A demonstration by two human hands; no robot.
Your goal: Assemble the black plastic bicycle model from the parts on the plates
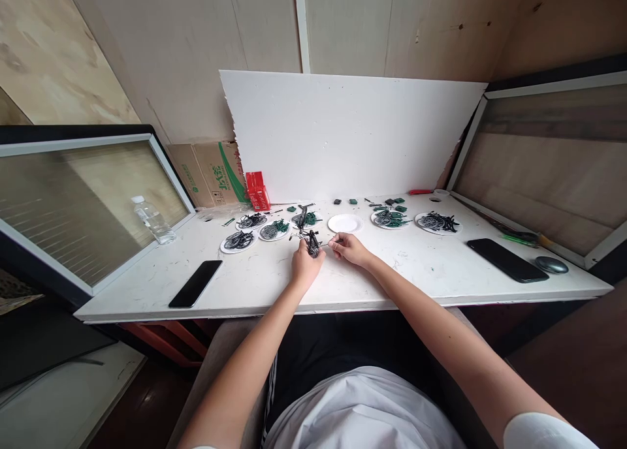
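Note:
My left hand (307,266) is closed around a small dark assembly of black parts (313,243), held just above the table's middle. What kind of model it is, I cannot make out. My right hand (349,249) pinches a thin screwdriver-like tool (324,245), whose tip points left at the assembly. Fingers cover most of the tool's handle. Straight behind the hands are an empty white paper plate (345,224) and a plate of green and grey parts (307,220).
Plates with black parts (238,241) and green parts (390,218) stand on both sides. Phones lie left (196,284) and right (507,260), the right one beside a grey mouse-like object (551,265). A water bottle (153,219), red box (258,191) and white board (353,136) stand behind.

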